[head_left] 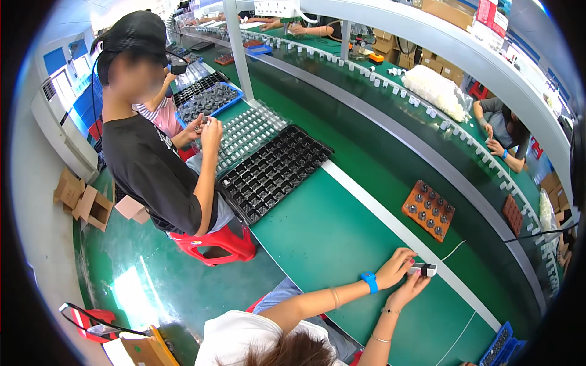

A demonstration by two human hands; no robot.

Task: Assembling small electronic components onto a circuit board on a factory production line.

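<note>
The wearer's own hands do not show, so their state cannot be told. At the lower edge a seated person (pixel 235 337) in white, seen from above and behind, holds a small white piece (pixel 431 270) over the pale strip (pixel 384 219) that runs along the green table (pixel 329 226). The piece is short, oblong and boxy, its free end pale and smooth, with a dark band across its middle; finer detail is too small to tell. It lies roughly level in the grip. That person's left hand (pixel 397 267), below a blue watch (pixel 369 282), has its fingers bent over the near end, and the right hand (pixel 408 290) pinches it from beneath, fingers pointing up.

Beyond the strip sits an orange tray (pixel 421 216) with rows of grey knobs standing in its holes. Farther along the table, a black tray (pixel 278 172) of square pockets lies beside a clear tray (pixel 247 135). A worker (pixel 155 161) in black stands out there, both hands brought together at a small part.
</note>
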